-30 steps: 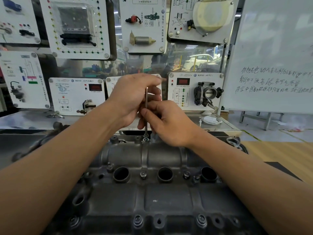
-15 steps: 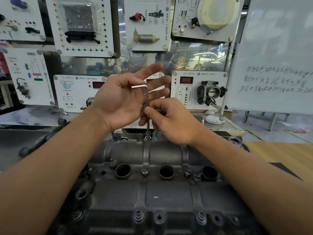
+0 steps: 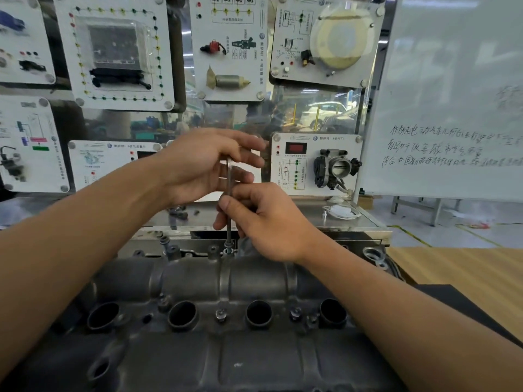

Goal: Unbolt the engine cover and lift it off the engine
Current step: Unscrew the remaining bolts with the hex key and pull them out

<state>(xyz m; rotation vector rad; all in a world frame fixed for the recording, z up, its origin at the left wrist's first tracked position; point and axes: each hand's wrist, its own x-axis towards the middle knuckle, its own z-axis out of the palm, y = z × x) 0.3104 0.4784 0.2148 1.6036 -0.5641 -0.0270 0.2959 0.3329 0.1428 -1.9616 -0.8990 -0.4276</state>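
Hex key (image 3: 228, 193) pinched by right hand (image 3: 268, 224); left hand (image 3: 202, 165) grip unclear.
Engine cover (image 3: 254, 281) judged heavy, rigid; best gripped at both ends.

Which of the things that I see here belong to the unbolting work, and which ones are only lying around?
Part of the job:
- hex key, upright in a bolt
- engine cover
- right hand, pinching the key's shaft
- left hand, fingers at the key's top

Just lying about:
- white cable
- throttle body
- whiteboard
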